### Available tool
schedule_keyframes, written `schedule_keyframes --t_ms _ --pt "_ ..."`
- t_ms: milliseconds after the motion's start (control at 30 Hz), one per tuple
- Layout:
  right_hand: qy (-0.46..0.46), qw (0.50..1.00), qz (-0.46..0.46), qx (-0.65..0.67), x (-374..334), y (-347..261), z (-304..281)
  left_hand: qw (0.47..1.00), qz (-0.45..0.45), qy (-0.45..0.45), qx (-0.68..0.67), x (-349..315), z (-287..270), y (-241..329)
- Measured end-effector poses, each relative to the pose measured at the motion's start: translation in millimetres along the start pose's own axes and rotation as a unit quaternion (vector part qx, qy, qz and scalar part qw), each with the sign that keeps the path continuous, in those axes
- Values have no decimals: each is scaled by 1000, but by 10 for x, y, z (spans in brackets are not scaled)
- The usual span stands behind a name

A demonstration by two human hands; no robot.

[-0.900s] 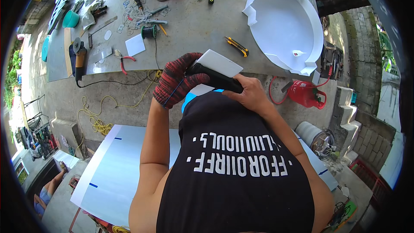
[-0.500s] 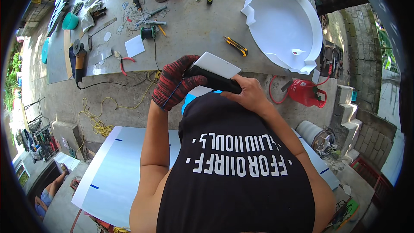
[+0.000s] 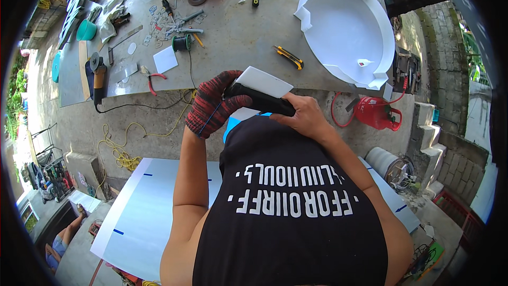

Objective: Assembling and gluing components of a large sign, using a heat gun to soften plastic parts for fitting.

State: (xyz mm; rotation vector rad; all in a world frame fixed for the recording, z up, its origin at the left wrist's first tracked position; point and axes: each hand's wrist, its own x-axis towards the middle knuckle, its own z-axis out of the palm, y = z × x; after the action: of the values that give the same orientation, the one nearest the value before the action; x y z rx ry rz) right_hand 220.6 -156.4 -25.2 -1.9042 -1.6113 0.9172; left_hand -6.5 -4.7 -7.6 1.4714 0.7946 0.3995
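Note:
My left hand [image 3: 214,105], in a red and black knit glove, wraps round the left end of a black rectangular object [image 3: 258,98]. Bare, my right hand [image 3: 305,115] grips its right end, thumb along the upper side. A flat white panel [image 3: 263,81] rises along the object's far edge; whether the two are joined, I cannot tell. Both hands hold it before my body, just off the table's near edge. Beyond them on the metal table [image 3: 233,37] lie a yellow and black utility knife [image 3: 288,57] and red-handled pliers [image 3: 152,81].
A large white curved-wall shape [image 3: 346,32] occupies the table's right side. An angle grinder [image 3: 97,77] and a wire spool [image 3: 181,42] lie to the left. A red gas cylinder [image 3: 377,114] with hose stands right; yellow cord [image 3: 126,162] coils on the floor. Someone's legs [image 3: 67,230] show far left.
Both hands keep their hold on the black object and have barely moved. The view has shifted very slightly.

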Motion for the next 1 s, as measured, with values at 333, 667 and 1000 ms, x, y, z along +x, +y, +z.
schedule_keyframes --t_ms 333,667,1000 --pt "0 1000 3 1 -14 24 35 1000 -4 -5 -1 3 -7 -2" --pt "8 1000 2 0 -5 15 50 1000 2 -3 24 12 -31 -15" --pt "11 1000 1 -1 -1 32 64 1000 -4 -2 16 35 -32 -10"
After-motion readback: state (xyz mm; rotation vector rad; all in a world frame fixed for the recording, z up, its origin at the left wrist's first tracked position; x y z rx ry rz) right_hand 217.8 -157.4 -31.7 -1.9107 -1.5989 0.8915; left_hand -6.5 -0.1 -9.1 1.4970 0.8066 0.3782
